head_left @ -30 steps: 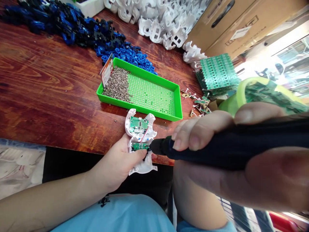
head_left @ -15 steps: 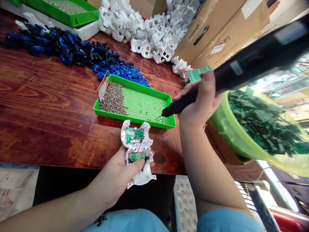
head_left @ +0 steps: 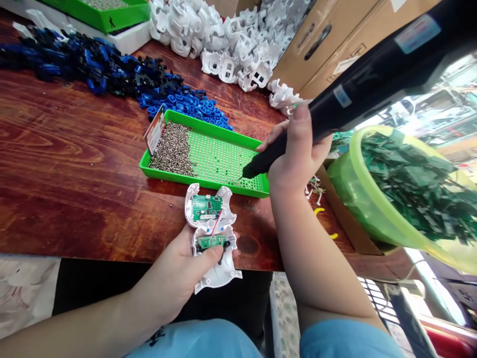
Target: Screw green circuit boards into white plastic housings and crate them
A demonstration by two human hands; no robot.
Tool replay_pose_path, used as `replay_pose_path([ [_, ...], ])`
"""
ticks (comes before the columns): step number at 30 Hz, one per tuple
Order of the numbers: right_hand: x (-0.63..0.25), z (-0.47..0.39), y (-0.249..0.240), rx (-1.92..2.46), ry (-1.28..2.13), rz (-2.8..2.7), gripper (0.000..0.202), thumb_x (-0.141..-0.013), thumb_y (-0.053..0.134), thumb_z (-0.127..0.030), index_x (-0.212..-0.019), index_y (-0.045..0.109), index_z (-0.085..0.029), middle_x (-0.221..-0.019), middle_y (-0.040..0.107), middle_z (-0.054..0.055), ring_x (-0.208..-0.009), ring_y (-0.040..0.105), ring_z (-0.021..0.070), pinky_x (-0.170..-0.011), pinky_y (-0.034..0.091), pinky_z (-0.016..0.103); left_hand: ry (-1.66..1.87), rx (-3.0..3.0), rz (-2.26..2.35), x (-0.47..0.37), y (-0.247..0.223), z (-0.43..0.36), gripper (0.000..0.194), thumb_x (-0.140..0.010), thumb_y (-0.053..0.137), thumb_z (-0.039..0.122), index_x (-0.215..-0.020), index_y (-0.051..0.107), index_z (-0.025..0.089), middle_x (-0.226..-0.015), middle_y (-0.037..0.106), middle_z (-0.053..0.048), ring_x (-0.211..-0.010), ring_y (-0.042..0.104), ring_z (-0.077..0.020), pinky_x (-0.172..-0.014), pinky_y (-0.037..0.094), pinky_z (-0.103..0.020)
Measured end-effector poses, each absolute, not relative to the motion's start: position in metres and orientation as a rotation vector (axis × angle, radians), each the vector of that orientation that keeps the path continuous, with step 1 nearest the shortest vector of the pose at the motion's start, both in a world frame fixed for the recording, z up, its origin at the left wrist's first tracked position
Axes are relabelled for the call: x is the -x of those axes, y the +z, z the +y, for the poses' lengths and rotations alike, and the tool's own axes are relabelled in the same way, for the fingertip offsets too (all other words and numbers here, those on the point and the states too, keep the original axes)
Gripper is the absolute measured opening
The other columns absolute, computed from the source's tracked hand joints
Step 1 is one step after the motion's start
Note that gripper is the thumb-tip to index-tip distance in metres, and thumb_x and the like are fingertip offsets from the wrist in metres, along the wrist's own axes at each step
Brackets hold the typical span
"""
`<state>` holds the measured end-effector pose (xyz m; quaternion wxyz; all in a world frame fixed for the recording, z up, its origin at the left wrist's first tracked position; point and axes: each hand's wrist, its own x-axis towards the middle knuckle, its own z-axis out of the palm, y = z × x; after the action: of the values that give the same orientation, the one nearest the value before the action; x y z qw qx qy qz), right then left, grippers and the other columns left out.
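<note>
My left hand grips a white plastic housing at the table's front edge, thumb on its lower half. The housing lies opened in two halves, each bearing a green circuit board, with a red and white wire between them. In my right hand is a black electric screwdriver, tilted down to the left. Its thin tip is over the right part of a green perforated tray. Small metal screws are heaped in the tray's left end, beside an upright label card.
Blue and black parts are piled at the back left, white shells behind. Cardboard boxes stand at the back right. A yellow-green basin of circuit boards is right of my right arm.
My right hand and the screwdriver have moved slightly left, with the tip shifting left over the tray. My left hand keeps its hold on the housing.
</note>
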<state>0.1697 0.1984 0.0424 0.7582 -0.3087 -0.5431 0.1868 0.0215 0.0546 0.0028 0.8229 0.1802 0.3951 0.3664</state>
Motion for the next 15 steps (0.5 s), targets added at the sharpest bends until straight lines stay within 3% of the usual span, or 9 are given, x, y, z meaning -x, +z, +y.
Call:
replay_pose_path([
  [15, -0.1692, 0.1942, 0.0438, 0.741, 0.396, -1.231, 0.028, -0.076, 0.065, -0.049, -0.075, 0.050, -0.026, -0.053, 0.047, -0.008, -0.036, 0.044, 0.0084, -0.033, 0.039, 0.023, 0.802, -0.362, 0.815, -0.0232, 0.0006, 0.0528, 0.030, -0.079, 0.069, 0.019, -0.108, 0.063, 0.019, -0.096, 0.074, -0.004, -0.084, 0.069, -0.0167, -0.072, 0.054, -0.024],
])
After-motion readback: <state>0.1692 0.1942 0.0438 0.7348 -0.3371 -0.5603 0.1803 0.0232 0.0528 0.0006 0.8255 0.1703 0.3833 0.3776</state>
